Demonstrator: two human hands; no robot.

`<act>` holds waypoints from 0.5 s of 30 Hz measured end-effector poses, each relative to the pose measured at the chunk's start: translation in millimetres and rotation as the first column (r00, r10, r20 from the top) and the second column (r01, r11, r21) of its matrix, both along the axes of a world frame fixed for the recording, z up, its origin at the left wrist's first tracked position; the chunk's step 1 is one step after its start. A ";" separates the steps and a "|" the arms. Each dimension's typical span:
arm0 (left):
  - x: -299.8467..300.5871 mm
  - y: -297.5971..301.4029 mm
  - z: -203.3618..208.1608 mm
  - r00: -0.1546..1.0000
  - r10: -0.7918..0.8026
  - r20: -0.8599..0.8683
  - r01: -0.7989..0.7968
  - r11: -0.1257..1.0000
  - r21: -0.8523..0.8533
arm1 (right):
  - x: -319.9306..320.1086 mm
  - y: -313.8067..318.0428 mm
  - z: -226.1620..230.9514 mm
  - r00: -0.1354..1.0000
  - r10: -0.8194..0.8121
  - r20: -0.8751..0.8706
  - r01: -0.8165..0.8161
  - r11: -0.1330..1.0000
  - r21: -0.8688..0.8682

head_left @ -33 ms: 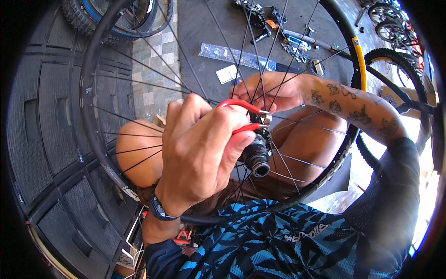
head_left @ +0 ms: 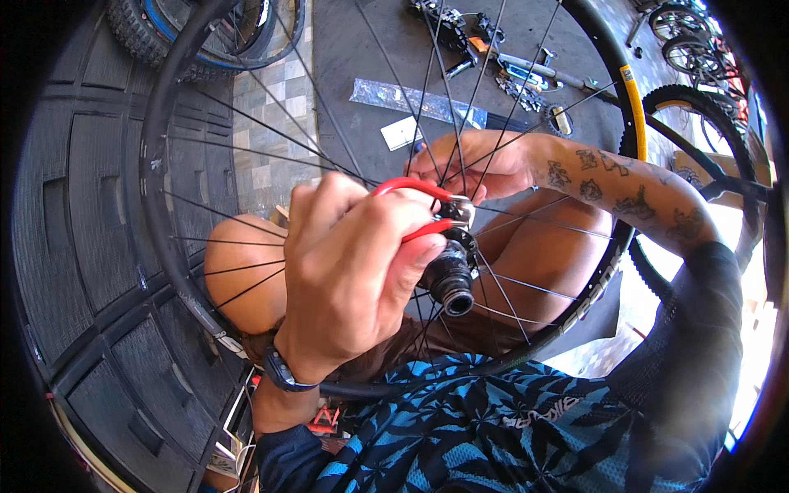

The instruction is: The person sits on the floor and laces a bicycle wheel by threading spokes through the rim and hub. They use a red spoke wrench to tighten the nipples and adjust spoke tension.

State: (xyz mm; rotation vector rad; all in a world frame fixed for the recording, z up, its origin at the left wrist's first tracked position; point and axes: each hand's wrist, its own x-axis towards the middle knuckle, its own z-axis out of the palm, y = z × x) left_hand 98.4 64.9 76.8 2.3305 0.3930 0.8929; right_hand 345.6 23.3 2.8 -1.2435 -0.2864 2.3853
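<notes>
A black bicycle wheel rim [head_left: 156,160] with thin dark spokes stands over my lap. My left hand [head_left: 349,263] is closed around red-handled pliers [head_left: 403,185], whose metal jaws are at the flange of the black hub [head_left: 449,279]. Whether the jaws grip a spoke end is too small to tell. The hub's open axle end points toward me. Beyond the hub, among the spokes, my right hand [head_left: 485,168] has its fingers curled together. What they pinch is hidden behind the spokes and the pliers.
Bike parts [head_left: 518,74] and a clear plastic sleeve [head_left: 403,94] lie on the dark mat, beside a white card [head_left: 401,133]. Knobby tires [head_left: 140,37] lean at the upper left by black panelled cabinets [head_left: 90,271]. More bikes [head_left: 699,49] stand at the right.
My left hand, the pliers and the hub have shifted slightly left. The right hand keeps nearly the same place among the spokes.
</notes>
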 end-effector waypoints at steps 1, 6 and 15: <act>0.2 -0.2 0.6 0.998 0.031 0.059 -0.030 0.999 -0.019 | -0.1 -0.1 -0.9 0.997 0.010 -0.073 -0.008 1.000 0.031; -7.4 -7.2 16.8 0.989 -0.004 0.147 0.048 0.953 -0.298 | 4.0 6.2 -0.8 0.982 0.095 -0.166 -0.082 0.993 0.080; -10.9 -10.7 25.1 0.993 -0.117 -0.015 0.114 0.982 -0.153 | 11.3 15.4 4.4 0.956 0.290 -0.035 -0.283 0.948 0.144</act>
